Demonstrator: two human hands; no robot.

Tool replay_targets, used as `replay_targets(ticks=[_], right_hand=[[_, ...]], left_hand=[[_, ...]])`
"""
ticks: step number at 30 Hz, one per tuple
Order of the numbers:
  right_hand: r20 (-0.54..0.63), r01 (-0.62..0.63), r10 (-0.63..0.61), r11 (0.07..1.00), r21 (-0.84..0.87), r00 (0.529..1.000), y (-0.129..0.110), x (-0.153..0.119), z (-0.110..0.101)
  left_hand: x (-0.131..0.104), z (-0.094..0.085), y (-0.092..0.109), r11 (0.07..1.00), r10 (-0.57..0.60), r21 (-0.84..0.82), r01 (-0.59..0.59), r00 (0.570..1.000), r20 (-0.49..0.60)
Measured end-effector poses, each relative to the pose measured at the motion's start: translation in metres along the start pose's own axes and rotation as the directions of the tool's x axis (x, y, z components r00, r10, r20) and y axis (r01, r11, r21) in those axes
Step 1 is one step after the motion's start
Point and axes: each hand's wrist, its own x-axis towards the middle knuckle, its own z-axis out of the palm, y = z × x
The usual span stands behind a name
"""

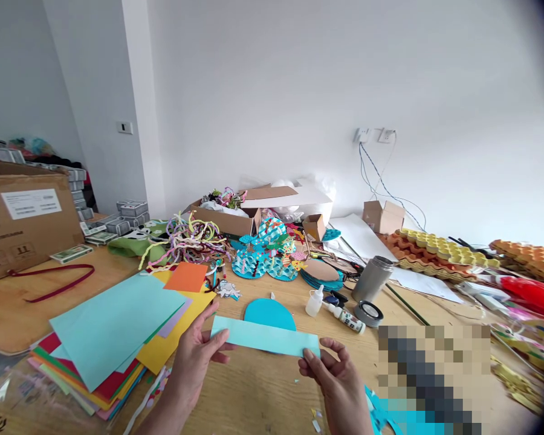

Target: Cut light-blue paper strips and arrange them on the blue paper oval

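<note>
Stretched between both hands is a strip of light aqua paper point(265, 337), held slightly above the table. My left hand point(200, 344) pinches its left end between thumb and fingers. The right end is gripped by my right hand point(330, 374), thumb on top. Behind the strip, a blue round disc point(269, 311) lies on the table, its lower part mostly covered by the strip. To the left, a stack of coloured paper has a light aqua sheet point(118, 320) on top, with an orange sheet point(187, 277) beyond it.
A glue bottle point(315, 302), a metal flask point(372, 278) and its cap point(369, 313) stand right of the disc. Pipe cleaners point(185, 238) and blue decorated crafts point(267, 257) lie behind. Egg trays point(439, 251) sit at right; a cardboard box point(27, 223) at left.
</note>
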Motion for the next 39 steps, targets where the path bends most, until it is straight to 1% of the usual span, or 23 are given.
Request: replay_targets(ticks=[5, 9, 12, 14, 16, 19, 20, 22, 26, 31, 36, 39], right_hand=[[-0.021, -0.006, 0.006, 1.000, 0.007, 1.000, 0.000, -0.001, 0.003], [-0.003, -0.017, 0.018, 0.997, 0.079, 1.000, -0.001, -0.003, 0.007], [-0.018, -0.041, 0.044, 0.993, 0.114, 0.999, -0.002, -0.005, 0.008], [-0.037, -0.046, 0.051, 0.991, 0.123, 0.998, -0.003, -0.006, 0.009], [-0.043, -0.049, 0.056, 0.990, 0.132, 0.998, -0.004, -0.007, 0.010], [-0.022, -0.061, 0.064, 0.989, 0.136, 0.998, -0.002, -0.009, 0.013], [-0.013, -0.065, 0.067, 0.989, 0.133, 0.998, -0.001, -0.010, 0.014], [0.008, -0.081, 0.080, 0.989, 0.125, 0.997, 0.000, -0.012, 0.017], [0.051, -0.107, 0.102, 0.988, 0.112, 0.993, 0.003, -0.016, 0.022], [0.054, -0.117, 0.112, 0.988, 0.102, 0.992, 0.006, -0.017, 0.024], [0.066, -0.167, 0.158, 0.974, 0.155, 0.985, 0.008, -0.017, 0.025], [0.112, -0.228, 0.212, 0.959, 0.170, 0.971, 0.009, -0.019, 0.027]], left_hand=[[0.001, 0.000, -0.001, 1.000, -0.005, -0.025, 0.005, 1.000, -0.011], [0.001, 0.000, 0.002, 0.994, -0.032, -0.108, 0.029, 0.999, -0.024], [0.000, 0.001, 0.004, 0.981, -0.065, -0.185, 0.062, 0.998, -0.010], [-0.002, 0.003, 0.003, 0.970, -0.089, -0.226, 0.094, 0.996, 0.032], [-0.005, 0.006, 0.000, 0.962, -0.112, -0.236, 0.137, 0.987, 0.116], [-0.012, 0.014, -0.008, 0.957, -0.155, -0.199, 0.213, 0.949, 0.274], [-0.015, 0.017, -0.010, 0.956, -0.163, -0.187, 0.228, 0.938, 0.307], [-0.019, 0.022, -0.015, 0.953, -0.186, -0.165, 0.253, 0.922, 0.341], [-0.026, 0.027, -0.021, 0.947, -0.229, -0.147, 0.287, 0.920, 0.319], [-0.026, 0.028, -0.024, 0.945, -0.254, -0.139, 0.294, 0.934, 0.252], [-0.027, 0.030, -0.024, 0.952, -0.238, -0.143, 0.269, 0.951, 0.199], [-0.028, 0.031, -0.024, 0.961, -0.210, -0.139, 0.238, 0.959, 0.188]])
